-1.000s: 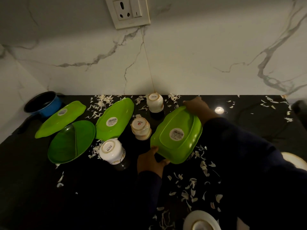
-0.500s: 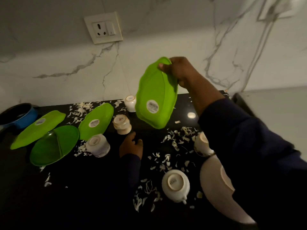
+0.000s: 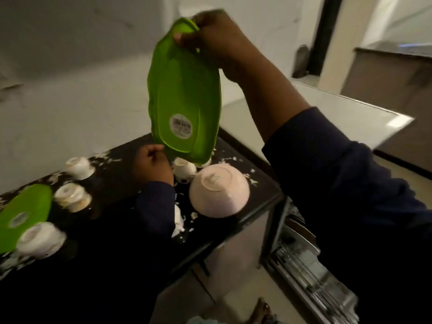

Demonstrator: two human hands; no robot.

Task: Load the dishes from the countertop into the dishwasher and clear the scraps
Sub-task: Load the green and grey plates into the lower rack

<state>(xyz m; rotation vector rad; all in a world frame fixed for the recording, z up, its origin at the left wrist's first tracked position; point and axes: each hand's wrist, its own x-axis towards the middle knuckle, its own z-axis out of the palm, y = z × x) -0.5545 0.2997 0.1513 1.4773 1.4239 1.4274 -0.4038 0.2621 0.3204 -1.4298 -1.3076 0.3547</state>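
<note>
Your right hand [image 3: 217, 40] pinches the green tray [image 3: 184, 94] by its top lip only, thumb on the near face, fingers curled over the rim. The tray hangs in the air above the far end of the black countertop [image 3: 112, 230], at twelve o'clock from the upturned pink bowl [image 3: 218, 191].

Risk, as judged: a one-point pinch on smooth plastic lets the tray swing or slip. Its lower edge hangs just over a small overturned white cup [image 3: 184, 169] and the bowl; a low swing toward the dishwasher rack [image 3: 311, 277] at four o'clock could knock either off the counter's edge. Scraps [image 3: 252, 181] may also be swept to the floor.

Your left hand [image 3: 152, 164] sits on the counter at seven o'clock from the tray's lower edge, fingers loosely curled; I cannot tell whether it holds anything.

Orientation: the tray's long axis runs near vertical, tilted slightly, top toward twelve, bottom toward six. Its labelled underside faces you.
</note>
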